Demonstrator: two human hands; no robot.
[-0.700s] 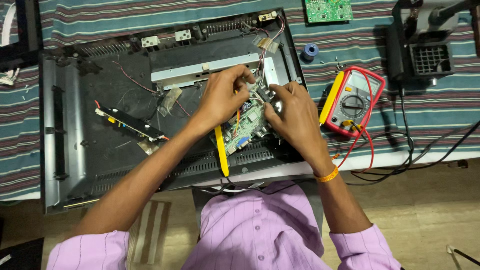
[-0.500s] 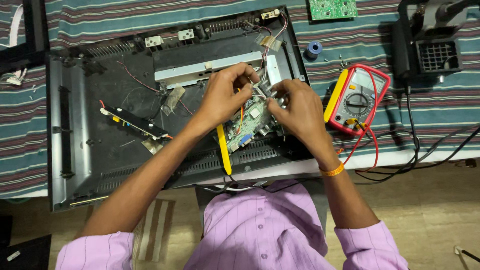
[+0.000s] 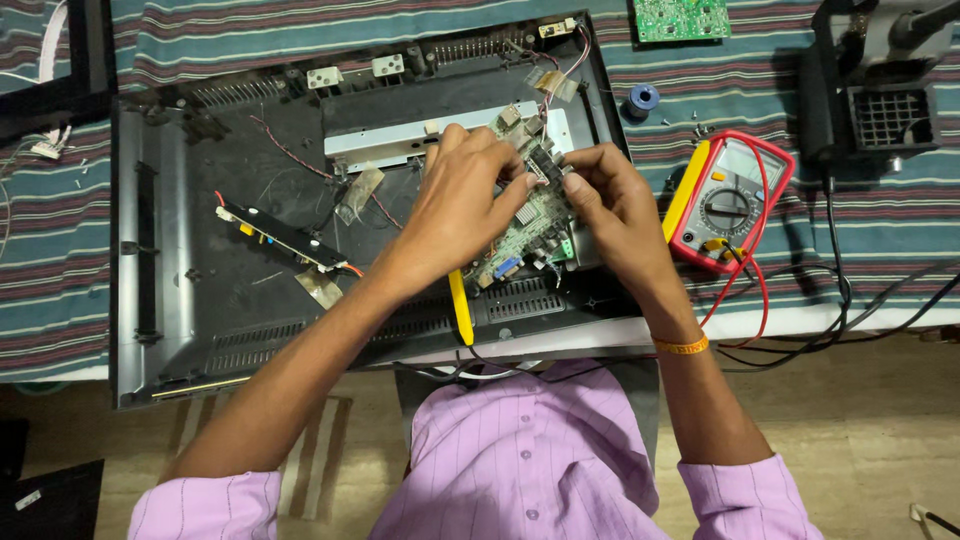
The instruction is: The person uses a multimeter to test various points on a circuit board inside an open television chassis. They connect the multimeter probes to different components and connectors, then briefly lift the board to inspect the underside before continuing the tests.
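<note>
Both hands on the green, component-studded circuit board, tilted inside the open black flat-screen casing. Left hand fingers curl clamped over its upper edge; right hand fingertips pinch together on a small part just beside them.

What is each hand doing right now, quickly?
Left hand: fingers curled down on the green circuit board, touching it; a firm hold cannot be told.
Right hand: fingertips pinched at the board's upper edge.
</note>
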